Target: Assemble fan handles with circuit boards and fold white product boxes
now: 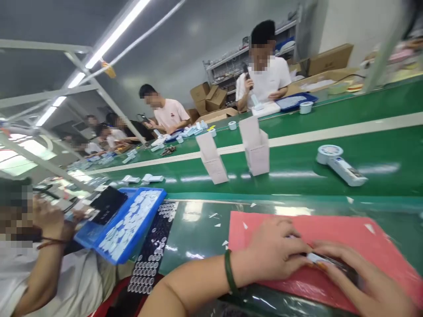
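Observation:
Low over a red mat point(333, 226), my two hands meet around a small light-blue and black piece point(313, 257). Fingers cover most of it, so its kind cannot be made out. My left hand point(277, 248), with a dark green bangle at the wrist, is closed on the left end of the piece. From the right, my right hand point(366, 273) grips the longer dark part between thumb and fingers. Beyond the mat, a light-blue handheld fan point(345, 169) lies on the green conveyor belt point(291, 187).
Two white boxes point(254, 152) stand upright on the belt. Left of me are a blue tray point(124, 257) of small pale parts and a black strip point(161, 229) holding clear rings. A co-worker point(49, 264) sits close on the left; others work across the belt. White scraps lie around the mat.

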{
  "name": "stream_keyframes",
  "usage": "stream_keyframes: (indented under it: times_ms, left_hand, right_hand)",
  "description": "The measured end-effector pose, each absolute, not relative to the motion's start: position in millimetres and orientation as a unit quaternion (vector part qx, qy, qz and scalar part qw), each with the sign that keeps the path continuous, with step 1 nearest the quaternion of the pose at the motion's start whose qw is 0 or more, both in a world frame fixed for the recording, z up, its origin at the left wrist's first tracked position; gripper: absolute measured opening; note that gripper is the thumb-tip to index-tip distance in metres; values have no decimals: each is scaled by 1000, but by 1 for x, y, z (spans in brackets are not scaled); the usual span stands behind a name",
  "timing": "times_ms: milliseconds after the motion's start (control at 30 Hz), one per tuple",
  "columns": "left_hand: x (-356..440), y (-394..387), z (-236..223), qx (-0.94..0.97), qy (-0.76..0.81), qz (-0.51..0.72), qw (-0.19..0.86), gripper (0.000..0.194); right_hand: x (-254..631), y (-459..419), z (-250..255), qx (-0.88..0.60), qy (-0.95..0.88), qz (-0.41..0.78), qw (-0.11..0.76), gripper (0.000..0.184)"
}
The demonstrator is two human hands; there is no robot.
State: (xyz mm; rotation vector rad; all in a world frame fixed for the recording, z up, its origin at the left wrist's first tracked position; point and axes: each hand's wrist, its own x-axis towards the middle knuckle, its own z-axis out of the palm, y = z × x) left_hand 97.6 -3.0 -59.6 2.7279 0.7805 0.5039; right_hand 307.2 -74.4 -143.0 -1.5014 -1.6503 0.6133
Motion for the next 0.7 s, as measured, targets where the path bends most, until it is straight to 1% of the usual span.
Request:
stream_keyframes:
  times_ms: [100,167,233,400,500,600,700]
  left_hand:
    - [91,-23,-48,935,270,186,138,20]
    - [88,-31,-43,931,281,174,154,21]
    - [89,-35,-41,928,297,163,153,24]
    - [95,-37,-43,932,294,160,142,20]
    - [94,-37,-43,935,289,162,130,22]
    - [94,-36,-43,937,298,148,107,24]
    - [97,-33,-41,942,293,127,107,21]
  right_hand:
    - [303,-90,-112,-587,-687,270,334,41]
    - [298,-96,-94,-578,-713,261,299,37]
    - [293,-96,-83,-582,-723,241,283,35]
    - [290,-96,-82,-577,-738,209,279,33]
    - [292,-98,-88,-554,-755,198,289,37]
    - [291,-98,-92,-555,-761,171,288,36]
    - [286,-96,-92,-561,-758,168,287,35]
